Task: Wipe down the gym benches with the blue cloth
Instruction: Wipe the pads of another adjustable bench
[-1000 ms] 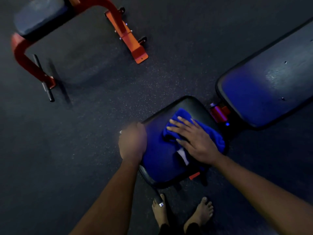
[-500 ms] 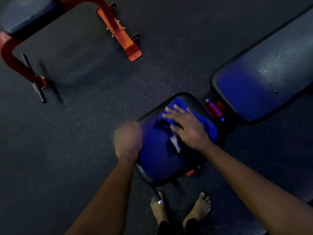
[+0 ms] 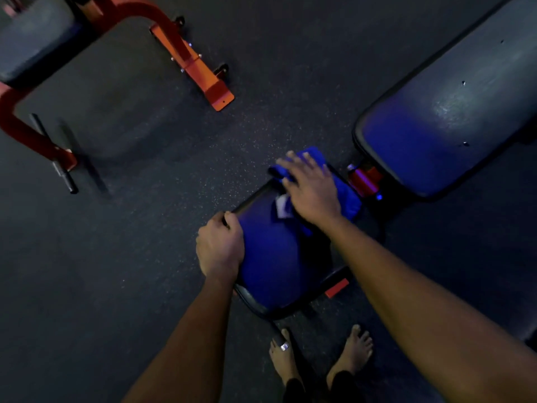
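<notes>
right grip [image 3: 312,193] lies flat, fingers straight & spread, palm pressing the blue cloth [image 3: 347,199] down, not clenched round it. left grip [image 3: 220,248] is curled over the left edge of the seat pad [image 3: 273,266], grasping the rim to brace it. cloth sits bunched at the far end of that pad, its far corner hanging past the edge, just beside the red hinge [image 3: 364,178]; a pale tag shows by the palm. whether the pad's near half is wiped already i can't tell, light's too dim. beyond the hinge the long back pad [image 3: 436,126] of the same bench has no cloth on it, prob. left to do. well apart on the floor [image 3: 145,228], top left, a 2nd bench [image 3: 32,39] w/ orange frame [image 3: 200,68], neither grip near it. so i'd judge early-mid: seat in hand, back pad + 2nd bench to go.
</notes>
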`<act>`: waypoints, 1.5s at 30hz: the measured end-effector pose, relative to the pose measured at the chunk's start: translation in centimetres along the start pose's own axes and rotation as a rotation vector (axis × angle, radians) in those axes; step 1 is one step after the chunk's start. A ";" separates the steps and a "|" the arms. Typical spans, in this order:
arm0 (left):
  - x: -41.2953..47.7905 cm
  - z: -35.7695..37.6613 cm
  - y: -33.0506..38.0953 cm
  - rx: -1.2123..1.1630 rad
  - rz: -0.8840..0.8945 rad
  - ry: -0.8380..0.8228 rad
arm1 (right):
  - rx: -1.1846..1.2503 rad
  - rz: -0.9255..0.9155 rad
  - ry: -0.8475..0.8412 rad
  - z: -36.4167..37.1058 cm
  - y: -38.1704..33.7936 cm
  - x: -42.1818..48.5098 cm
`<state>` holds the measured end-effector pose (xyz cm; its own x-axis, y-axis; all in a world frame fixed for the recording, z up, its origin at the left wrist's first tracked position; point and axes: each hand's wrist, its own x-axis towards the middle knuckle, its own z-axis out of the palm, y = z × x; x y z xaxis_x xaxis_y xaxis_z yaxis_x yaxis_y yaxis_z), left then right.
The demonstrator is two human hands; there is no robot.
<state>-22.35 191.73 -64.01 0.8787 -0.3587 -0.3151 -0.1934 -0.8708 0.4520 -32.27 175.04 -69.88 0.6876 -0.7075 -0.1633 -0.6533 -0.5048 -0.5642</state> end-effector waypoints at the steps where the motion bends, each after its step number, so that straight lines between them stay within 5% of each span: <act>1: 0.0 0.0 0.1 -0.004 -0.008 0.000 | -0.046 -0.115 -0.022 0.2 -1.0 -2.2; 6: -0.1 -0.4 0.3 -0.047 -0.009 -0.026 | -0.011 -0.260 -0.049 -1.4 2.7 -11.5; 14: -0.3 -0.2 0.0 -0.051 0.015 0.002 | 0.107 0.474 0.036 -1.2 4.6 0.8; 22: -0.5 -0.9 0.5 -0.056 0.005 0.003 | -0.052 -0.127 -0.025 0.1 -1.8 -11.2; 25: -0.5 -0.9 0.1 -0.078 0.015 -0.004 | -0.001 -0.051 0.032 -0.6 1.6 -13.5; 31: 0.2 -0.4 -1.1 -0.085 0.096 -0.007 | 0.050 0.525 0.114 -0.3 1.8 -3.1; 38: -0.3 -1.3 -1.2 -0.105 0.118 -0.068 | -0.088 0.147 0.131 2.2 -6.4 -11.1; 45: -0.7 -1.6 -1.3 -0.089 0.152 -0.055 | 0.073 0.463 0.274 3.3 -5.4 -17.9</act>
<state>-22.02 193.63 -63.03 0.8163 -0.5043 -0.2816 -0.2810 -0.7727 0.5692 -39.99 192.03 -66.62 0.2187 -0.9558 -0.1964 -0.8381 -0.0810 -0.5394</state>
